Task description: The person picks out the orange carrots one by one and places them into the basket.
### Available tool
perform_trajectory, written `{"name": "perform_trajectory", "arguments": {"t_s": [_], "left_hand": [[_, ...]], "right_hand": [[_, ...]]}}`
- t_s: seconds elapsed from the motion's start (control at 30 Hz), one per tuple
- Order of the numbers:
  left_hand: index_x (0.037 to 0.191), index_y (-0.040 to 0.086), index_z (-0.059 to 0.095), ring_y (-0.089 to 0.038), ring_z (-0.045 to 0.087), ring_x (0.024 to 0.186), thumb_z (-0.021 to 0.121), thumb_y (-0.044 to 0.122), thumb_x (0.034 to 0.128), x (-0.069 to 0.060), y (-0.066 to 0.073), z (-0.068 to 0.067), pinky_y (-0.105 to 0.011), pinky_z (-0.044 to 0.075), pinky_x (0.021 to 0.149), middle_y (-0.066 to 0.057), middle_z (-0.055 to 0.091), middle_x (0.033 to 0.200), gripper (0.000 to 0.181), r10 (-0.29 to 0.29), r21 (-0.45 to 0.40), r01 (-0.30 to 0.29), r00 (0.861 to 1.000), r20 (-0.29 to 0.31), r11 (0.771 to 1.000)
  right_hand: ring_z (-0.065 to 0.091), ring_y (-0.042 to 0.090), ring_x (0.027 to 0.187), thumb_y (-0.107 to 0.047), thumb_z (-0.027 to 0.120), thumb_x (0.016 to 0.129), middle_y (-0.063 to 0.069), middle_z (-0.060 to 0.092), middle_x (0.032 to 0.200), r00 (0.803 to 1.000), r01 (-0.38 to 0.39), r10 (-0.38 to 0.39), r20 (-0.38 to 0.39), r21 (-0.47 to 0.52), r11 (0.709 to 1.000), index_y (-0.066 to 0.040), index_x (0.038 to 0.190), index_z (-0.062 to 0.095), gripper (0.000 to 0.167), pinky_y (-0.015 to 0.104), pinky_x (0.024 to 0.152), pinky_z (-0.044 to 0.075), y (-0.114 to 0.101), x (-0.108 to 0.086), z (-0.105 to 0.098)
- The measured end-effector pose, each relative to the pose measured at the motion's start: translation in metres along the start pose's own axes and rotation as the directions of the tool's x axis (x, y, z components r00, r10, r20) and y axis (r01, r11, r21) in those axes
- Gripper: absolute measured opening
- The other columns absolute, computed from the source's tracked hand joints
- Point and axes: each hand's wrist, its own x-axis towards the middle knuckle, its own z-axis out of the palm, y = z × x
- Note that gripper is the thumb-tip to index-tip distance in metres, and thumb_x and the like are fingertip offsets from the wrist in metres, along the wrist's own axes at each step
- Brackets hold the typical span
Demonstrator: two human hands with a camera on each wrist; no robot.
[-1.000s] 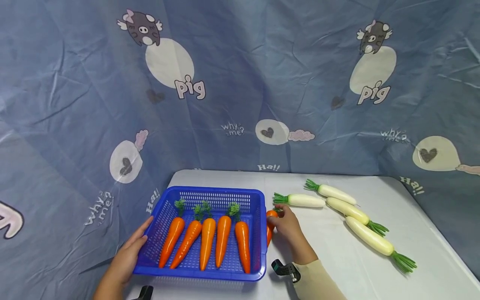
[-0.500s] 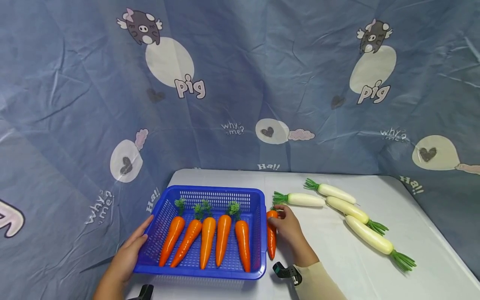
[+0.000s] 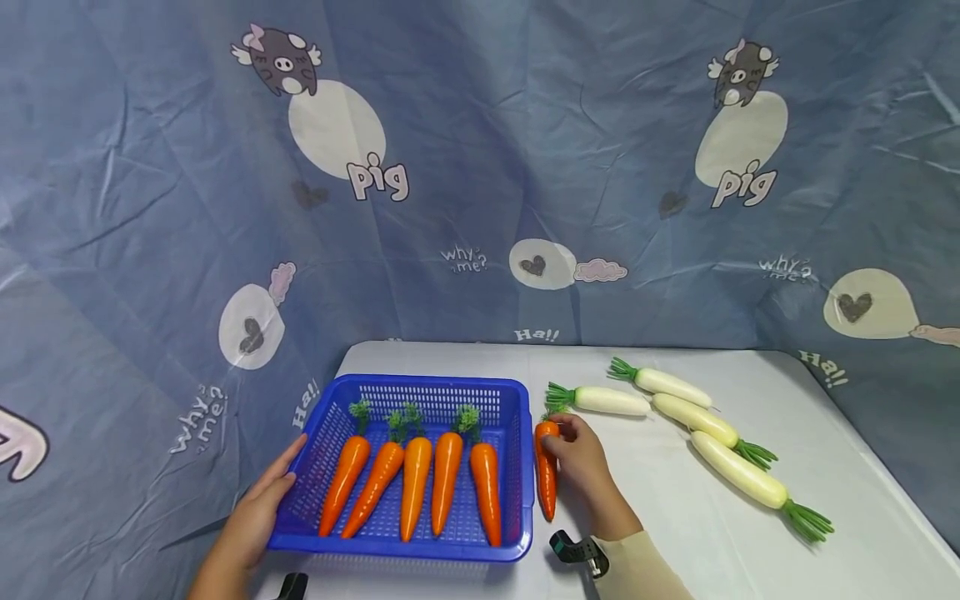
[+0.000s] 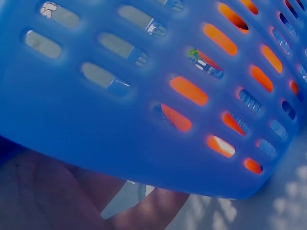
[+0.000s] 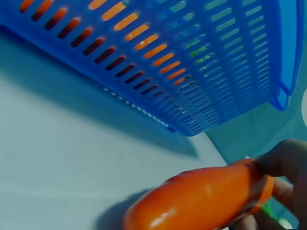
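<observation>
In the head view, a blue plastic basket (image 3: 521, 500) holds several orange carrots (image 3: 487, 492) with green tops, laid side by side. My left hand (image 3: 255, 508) rests against the basket's left rim, its index finger fairly straight along the edge. The left wrist view shows part of that hand (image 4: 62, 196) below the basket wall (image 4: 120, 148). Just outside the basket's right side, my right hand (image 3: 585, 450) pinches another carrot (image 3: 547, 483) near its leafy end. Seen from the right wrist, this carrot (image 5: 192, 199) casts a shadow on the table; whether it touches the table I cannot tell.
Several white radishes with green stalks lie at the right of the white table (image 3: 637, 517): one radish (image 3: 611, 401) is nearest the right hand, another radish (image 3: 738, 471) farther right. A blue patterned cloth (image 3: 480, 208) hangs behind and around the table.
The carrot in my right hand has come out from behind the basket's right rim and shifted slightly right and toward me. My left hand and the basket stay in place.
</observation>
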Motion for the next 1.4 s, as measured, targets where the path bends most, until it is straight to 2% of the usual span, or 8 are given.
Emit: {"name": "perform_trajectory", "arguments": {"t_s": [0.33, 0.53, 0.6, 0.73, 0.87, 1.13, 1.27, 1.4], "left_hand": [[0.17, 0.024, 0.013, -0.045, 0.0, 0.159, 0.024, 0.016, 0.1135, 0.0, -0.003, 0.001, -0.07, 0.009, 0.122, -0.016, -0.004, 0.176, 0.058, 0.023, -0.002, -0.023, 1.0, -0.007, 1.0], [0.17, 0.024, 0.015, -0.041, 0.01, 0.157, 0.024, 0.02, 0.1144, -0.003, -0.004, 0.0, -0.029, 0.034, 0.107, -0.017, 0.002, 0.176, 0.056, 0.049, 0.026, -0.048, 0.999, -0.01, 0.998], [0.17, 0.024, 0.014, -0.042, 0.009, 0.157, 0.024, 0.02, 0.1145, -0.003, -0.003, 0.001, -0.033, 0.034, 0.11, -0.017, 0.002, 0.176, 0.056, 0.047, 0.022, -0.047, 0.999, -0.008, 0.999], [0.17, 0.023, 0.014, -0.044, 0.002, 0.158, 0.024, 0.018, 0.1141, -0.002, -0.001, 0.001, -0.066, 0.014, 0.122, -0.016, -0.003, 0.176, 0.057, 0.042, -0.005, -0.042, 0.999, -0.002, 0.999], [0.17, 0.022, 0.014, -0.045, -0.001, 0.159, 0.025, 0.016, 0.1139, 0.0, 0.0, 0.002, -0.07, 0.007, 0.122, -0.015, -0.004, 0.176, 0.057, 0.037, -0.018, -0.037, 0.999, 0.002, 0.999], [0.17, 0.024, 0.012, -0.043, 0.004, 0.158, 0.023, 0.017, 0.114, -0.001, 0.0, 0.001, -0.057, 0.025, 0.119, -0.016, -0.002, 0.176, 0.057, 0.025, 0.009, -0.025, 1.0, 0.007, 1.0], [0.17, 0.026, 0.011, -0.041, 0.006, 0.158, 0.022, 0.019, 0.1144, -0.002, -0.004, -0.002, -0.022, 0.036, 0.099, -0.015, -0.003, 0.176, 0.057, 0.016, 0.006, -0.016, 1.0, 0.014, 1.0], [0.17, 0.027, 0.009, -0.042, 0.013, 0.155, 0.02, 0.02, 0.1145, -0.002, -0.006, -0.004, -0.015, 0.043, 0.088, -0.017, -0.004, 0.176, 0.057, 0.002, -0.032, -0.001, 1.0, 0.026, 0.999]], "right_hand": [[0.06, 0.025, 0.103, -0.004, 0.071, 0.09, 0.018, 0.068, 0.116, 0.997, -0.002, 0.011, -0.078, 0.115, 0.993, 0.0, 0.127, 0.066, 0.038, 0.028, 0.083, 0.05, 0.003, -0.004, -0.002], [0.06, 0.023, 0.102, -0.005, 0.071, 0.092, 0.02, 0.066, 0.121, 0.995, -0.003, 0.02, -0.093, 0.182, 0.983, 0.001, 0.13, 0.065, 0.038, 0.024, 0.08, 0.051, 0.004, -0.006, -0.003], [0.06, 0.022, 0.103, -0.005, 0.07, 0.093, 0.021, 0.065, 0.124, 0.995, -0.002, 0.021, -0.098, 0.197, 0.98, 0.001, 0.131, 0.064, 0.039, 0.023, 0.08, 0.051, 0.004, -0.006, -0.003], [0.059, 0.021, 0.103, -0.006, 0.069, 0.094, 0.022, 0.063, 0.128, 0.994, -0.003, 0.026, -0.103, 0.22, 0.975, 0.003, 0.134, 0.061, 0.041, 0.02, 0.08, 0.052, 0.006, -0.005, -0.006], [0.057, 0.017, 0.1, -0.004, 0.068, 0.095, 0.023, 0.061, 0.13, 0.995, -0.024, 0.048, -0.086, 0.264, 0.964, 0.003, 0.136, 0.058, 0.043, 0.019, 0.078, 0.053, 0.009, -0.004, -0.009], [0.056, 0.016, 0.098, -0.003, 0.067, 0.095, 0.024, 0.058, 0.133, 0.996, -0.043, 0.066, -0.066, 0.3, 0.953, 0.004, 0.137, 0.056, 0.044, 0.02, 0.077, 0.054, 0.006, -0.006, -0.011], [0.056, 0.016, 0.096, 0.0, 0.065, 0.094, 0.026, 0.058, 0.13, 0.996, -0.056, 0.074, -0.048, 0.303, 0.951, 0.008, 0.136, 0.055, 0.043, 0.022, 0.077, 0.054, -0.001, -0.007, -0.012], [0.055, 0.016, 0.097, 0.0, 0.066, 0.095, 0.024, 0.058, 0.13, 0.996, -0.061, 0.079, -0.045, 0.313, 0.948, 0.007, 0.136, 0.055, 0.043, 0.022, 0.078, 0.054, 0.003, -0.005, -0.012]]}}
